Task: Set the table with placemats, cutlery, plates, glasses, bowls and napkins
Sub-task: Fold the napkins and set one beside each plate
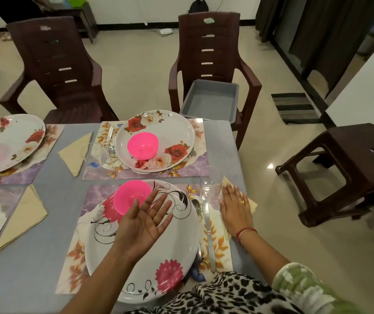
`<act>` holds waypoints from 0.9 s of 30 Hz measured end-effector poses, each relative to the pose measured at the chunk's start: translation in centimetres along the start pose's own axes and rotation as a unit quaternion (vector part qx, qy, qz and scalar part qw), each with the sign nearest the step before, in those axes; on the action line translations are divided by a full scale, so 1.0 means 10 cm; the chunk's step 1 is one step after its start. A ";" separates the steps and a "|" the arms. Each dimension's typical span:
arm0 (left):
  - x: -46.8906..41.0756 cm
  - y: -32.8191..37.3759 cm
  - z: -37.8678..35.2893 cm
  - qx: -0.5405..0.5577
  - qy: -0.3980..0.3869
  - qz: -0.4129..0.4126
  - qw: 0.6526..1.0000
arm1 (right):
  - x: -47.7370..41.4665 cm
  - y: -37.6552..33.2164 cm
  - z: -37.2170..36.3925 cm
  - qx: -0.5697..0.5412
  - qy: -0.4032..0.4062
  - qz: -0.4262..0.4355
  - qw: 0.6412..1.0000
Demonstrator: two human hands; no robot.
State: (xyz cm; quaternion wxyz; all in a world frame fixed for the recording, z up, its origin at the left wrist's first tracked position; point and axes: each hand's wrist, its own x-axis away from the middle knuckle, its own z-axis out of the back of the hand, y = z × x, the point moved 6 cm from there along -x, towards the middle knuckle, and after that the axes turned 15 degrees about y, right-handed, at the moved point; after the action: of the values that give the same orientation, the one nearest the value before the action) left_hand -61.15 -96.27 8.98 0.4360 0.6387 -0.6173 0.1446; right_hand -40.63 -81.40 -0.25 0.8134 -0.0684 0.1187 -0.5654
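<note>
Head view: left hand (146, 219) splayed, palm up, above plate (174, 245); right hand (234, 207) flat on napkin (253, 206) beside a clear glass (208, 189) a nudge could topple

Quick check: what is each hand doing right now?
Left hand: open, palm up above the plate, holding nothing.
Right hand: open, pressing flat on the napkin.

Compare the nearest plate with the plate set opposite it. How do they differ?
The nearest plate has pink flowers and black swirls; the far plate has red and white roses. The near bowl sits toward the nearest plate's far edge; the far bowl sits mid-plate on the far plate. Both plates are round and white, each holding a pink bowl.
</note>
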 end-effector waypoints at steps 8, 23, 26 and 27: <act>0.04 0.11 0.06 -0.022 -0.025 -0.020 0.999 | 0.02 -0.04 0.14 -0.018 0.037 0.017 0.999; 0.35 0.99 0.18 -0.236 0.128 -0.337 0.902 | 1.00 -0.06 0.83 -0.225 0.239 -0.066 0.942; 0.43 1.22 0.36 -0.341 0.125 -0.442 0.820 | 1.19 -0.12 0.70 -0.183 0.223 -0.060 0.956; 0.43 1.29 0.46 -0.362 0.141 -0.466 0.795 | 1.26 -0.13 0.66 -0.164 0.221 -0.068 0.959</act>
State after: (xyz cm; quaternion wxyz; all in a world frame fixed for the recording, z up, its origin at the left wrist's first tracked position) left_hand -73.79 -100.71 14.33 0.7322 0.6170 -0.1845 -0.2219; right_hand -35.89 -93.79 4.94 0.7045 -0.0818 0.3813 -0.5929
